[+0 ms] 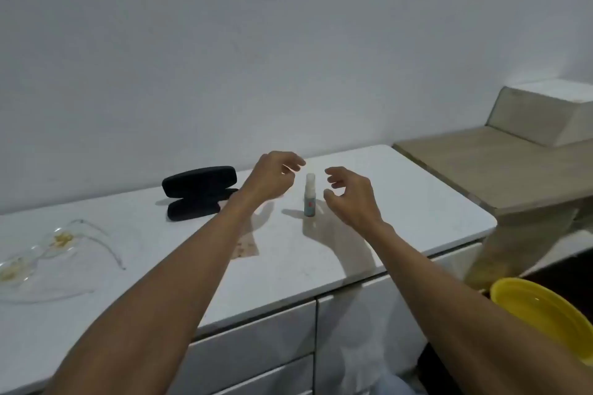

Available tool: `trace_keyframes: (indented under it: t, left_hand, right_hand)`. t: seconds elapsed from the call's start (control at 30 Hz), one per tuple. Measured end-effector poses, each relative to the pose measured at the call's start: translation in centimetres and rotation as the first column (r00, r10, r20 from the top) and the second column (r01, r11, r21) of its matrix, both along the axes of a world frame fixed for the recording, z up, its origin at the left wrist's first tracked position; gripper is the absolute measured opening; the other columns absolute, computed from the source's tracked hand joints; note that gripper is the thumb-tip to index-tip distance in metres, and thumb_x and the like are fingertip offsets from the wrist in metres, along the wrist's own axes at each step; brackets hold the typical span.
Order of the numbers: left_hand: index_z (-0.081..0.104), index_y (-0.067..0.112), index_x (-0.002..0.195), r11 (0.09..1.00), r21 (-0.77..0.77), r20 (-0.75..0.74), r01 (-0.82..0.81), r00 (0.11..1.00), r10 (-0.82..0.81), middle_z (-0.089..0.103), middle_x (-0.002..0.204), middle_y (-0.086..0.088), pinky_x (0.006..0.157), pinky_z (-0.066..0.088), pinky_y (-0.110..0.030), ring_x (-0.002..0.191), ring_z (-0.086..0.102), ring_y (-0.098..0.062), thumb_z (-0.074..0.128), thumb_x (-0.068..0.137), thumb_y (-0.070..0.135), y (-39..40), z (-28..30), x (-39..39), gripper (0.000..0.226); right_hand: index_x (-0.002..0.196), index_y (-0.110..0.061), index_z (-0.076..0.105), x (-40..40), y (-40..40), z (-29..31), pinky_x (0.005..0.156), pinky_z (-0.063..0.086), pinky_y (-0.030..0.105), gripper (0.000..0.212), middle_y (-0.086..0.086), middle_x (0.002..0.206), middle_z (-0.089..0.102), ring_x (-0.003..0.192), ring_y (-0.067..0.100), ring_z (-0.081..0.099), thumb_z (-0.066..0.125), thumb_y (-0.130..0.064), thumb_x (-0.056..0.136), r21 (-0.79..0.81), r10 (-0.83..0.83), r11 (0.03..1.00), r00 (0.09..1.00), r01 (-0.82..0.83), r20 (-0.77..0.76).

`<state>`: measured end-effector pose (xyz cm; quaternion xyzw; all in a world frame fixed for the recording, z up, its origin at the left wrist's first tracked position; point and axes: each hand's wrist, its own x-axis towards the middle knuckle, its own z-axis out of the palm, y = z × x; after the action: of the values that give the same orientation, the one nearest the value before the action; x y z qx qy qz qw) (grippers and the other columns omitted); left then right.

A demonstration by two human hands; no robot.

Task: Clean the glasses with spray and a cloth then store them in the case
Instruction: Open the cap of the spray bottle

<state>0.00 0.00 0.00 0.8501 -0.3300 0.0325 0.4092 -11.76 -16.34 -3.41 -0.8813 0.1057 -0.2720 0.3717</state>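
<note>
white counter (369, 234) held an upright spray bottle (310, 196) between both hands. left hand (272, 179) and right hand (351, 199) hovered loosely curled, gripping nothing. smeared glasses (48, 250) lay far left, beyond the open black case (199, 192).

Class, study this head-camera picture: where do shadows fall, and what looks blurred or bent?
Head view: the spray bottle and both hands cast soft shadows on the white counter, falling left and toward the camera; the yellow bowl is blurred; the counter's edge bows from wide-angle distortion.

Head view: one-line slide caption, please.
Both open hands, left hand and right hand, flank upright spray bottle; smeared glasses lie left.
</note>
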Motion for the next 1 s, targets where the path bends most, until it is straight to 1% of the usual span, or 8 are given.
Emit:
trace_keyframes:
  t: [0.13, 0.23, 0.33, 0.47, 0.57, 0.73, 0.9, 1.0]
  left_hand:
    - [0.074, 0.028, 0.104, 0.983, -0.176, -0.127, -0.054, 0.991, 0.032, 0.077, 0.099, 0.005, 0.077, 0.058, -0.039, 0.097, 0.071, -0.021, 0.050, 0.084, -0.002, -0.4, -0.2, -1.0, 0.043]
    - [0.074, 0.029, 0.104, 0.977, -0.210, -0.146, -0.026, 0.989, -0.005, 0.077, 0.098, 0.006, 0.079, 0.057, -0.034, 0.096, 0.072, -0.019, 0.054, 0.083, 0.006, -0.3, -0.1, -2.0, 0.037]
    - [0.076, 0.021, 0.105, 0.980, -0.194, -0.149, 0.039, 0.987, -0.068, 0.077, 0.101, 0.004, 0.078, 0.055, -0.026, 0.092, 0.075, -0.011, 0.070, 0.083, 0.008, -0.3, 0.3, -2.7, 0.026]
    - [0.077, 0.013, 0.102, 0.986, -0.148, -0.115, 0.077, 0.989, -0.095, 0.078, 0.096, -0.001, 0.084, 0.061, -0.032, 0.088, 0.076, -0.014, 0.081, 0.079, 0.004, -0.4, -0.2, -2.9, 0.026]
    - [0.077, 0.008, 0.102, 0.977, -0.201, -0.118, 0.065, 0.989, -0.091, 0.078, 0.093, -0.008, 0.087, 0.062, -0.038, 0.090, 0.077, -0.020, 0.079, 0.081, -0.001, -0.5, -0.5, -2.8, 0.023]
    - [0.077, 0.006, 0.100, 0.962, -0.271, -0.159, 0.033, 0.984, -0.079, 0.078, 0.088, -0.008, 0.089, 0.061, -0.045, 0.088, 0.077, -0.024, 0.079, 0.081, -0.003, -0.9, -0.6, -2.9, 0.021]
    - [0.078, 0.014, 0.097, 0.934, -0.356, -0.148, -0.023, 0.988, -0.032, 0.077, 0.088, -0.006, 0.087, 0.062, -0.044, 0.086, 0.076, -0.022, 0.083, 0.079, 0.004, -1.5, 0.1, -2.7, 0.022]
    - [0.076, 0.016, 0.101, 0.931, -0.362, -0.160, -0.053, 0.987, -0.006, 0.078, 0.090, -0.008, 0.088, 0.061, -0.038, 0.085, 0.075, -0.021, 0.083, 0.079, 0.003, -1.4, 0.1, -2.2, 0.027]
  right_hand:
    - [0.136, -0.014, 0.066, -0.7, 0.7, -0.7, 0.097, 0.057, 0.036, 0.054, 0.004, 0.116, 0.074, 0.106, 0.016, 0.069, 0.074, -0.020, 0.083, 0.030, 0.064, 0.998, 0.997, -0.063, -0.035]
    - [0.134, -0.015, 0.067, -0.5, 1.2, -0.9, 0.095, 0.057, 0.036, 0.056, 0.004, 0.117, 0.075, 0.107, 0.016, 0.070, 0.079, -0.034, 0.083, 0.046, 0.094, 0.995, 0.995, -0.092, -0.045]
    - [0.121, -0.017, 0.073, -0.1, 1.6, -1.0, 0.093, 0.058, 0.037, 0.042, 0.002, 0.106, 0.079, 0.105, 0.016, 0.071, 0.079, -0.036, 0.083, 0.090, 0.111, 0.990, 0.993, -0.107, -0.042]
    - [0.099, -0.011, 0.076, 0.5, 2.0, -1.4, 0.082, 0.059, 0.036, 0.017, 0.000, 0.084, 0.081, 0.086, 0.014, 0.076, 0.074, -0.025, 0.089, 0.120, 0.111, 0.987, 0.994, -0.107, -0.020]
    - [0.099, -0.010, 0.077, 0.6, 2.1, -1.3, 0.071, 0.054, 0.026, 0.014, 0.003, 0.086, 0.080, 0.078, 0.014, 0.073, 0.075, -0.020, 0.090, 0.117, 0.092, 0.989, 0.995, -0.089, -0.025]
    - [0.100, -0.009, 0.078, 0.9, 1.7, -1.6, 0.080, 0.058, 0.032, 0.015, 0.005, 0.093, 0.080, 0.088, 0.018, 0.075, 0.078, -0.019, 0.088, 0.160, 0.095, 0.983, 0.995, -0.090, -0.025]
    - [0.099, -0.009, 0.078, 1.1, 1.5, -1.8, 0.080, 0.057, 0.031, 0.016, 0.003, 0.095, 0.080, 0.089, 0.018, 0.076, 0.080, -0.019, 0.088, 0.187, 0.086, 0.979, 0.996, -0.081, -0.017]
    - [0.098, -0.009, 0.078, 1.2, 1.2, -1.8, 0.082, 0.058, 0.035, 0.016, 0.003, 0.094, 0.080, 0.089, 0.019, 0.075, 0.080, -0.020, 0.086, 0.173, 0.062, 0.983, 0.998, -0.057, -0.026]
